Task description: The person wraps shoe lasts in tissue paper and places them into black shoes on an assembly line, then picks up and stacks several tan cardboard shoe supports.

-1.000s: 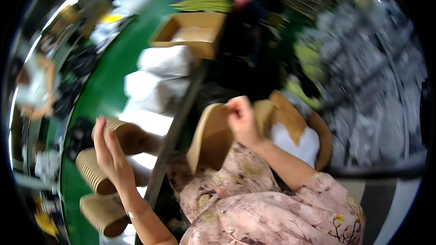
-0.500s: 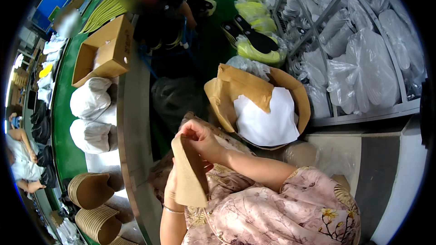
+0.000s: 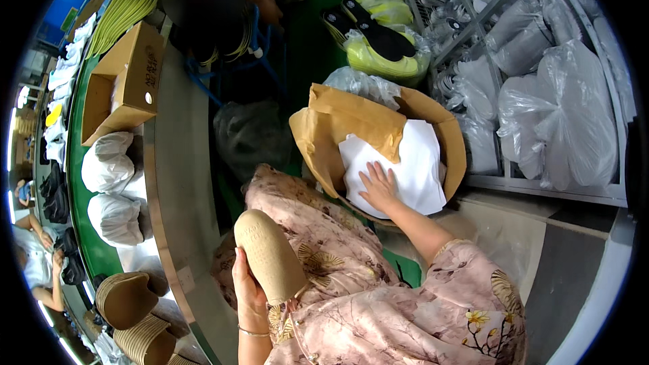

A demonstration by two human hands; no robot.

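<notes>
Left hand [image 3: 249, 290] fingers hidden behind tan insole [image 3: 270, 255], co-worker's head blurred

To your left runs a green conveyor belt [image 3: 80, 243] carrying an open cardboard box [image 3: 122, 88] and two white bags [image 3: 108, 162]. Stacked tan soles [image 3: 135, 314] lie nearer you. Bagged white goods fill a wire rack [image 3: 541, 81] on your right.

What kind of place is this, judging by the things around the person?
Probably a footwear workshop or packing line. The left hand holds a tan insole, the right hand rests on white sheets in a paper-lined bin, and a green conveyor belt carries wrapped bundles.
</notes>
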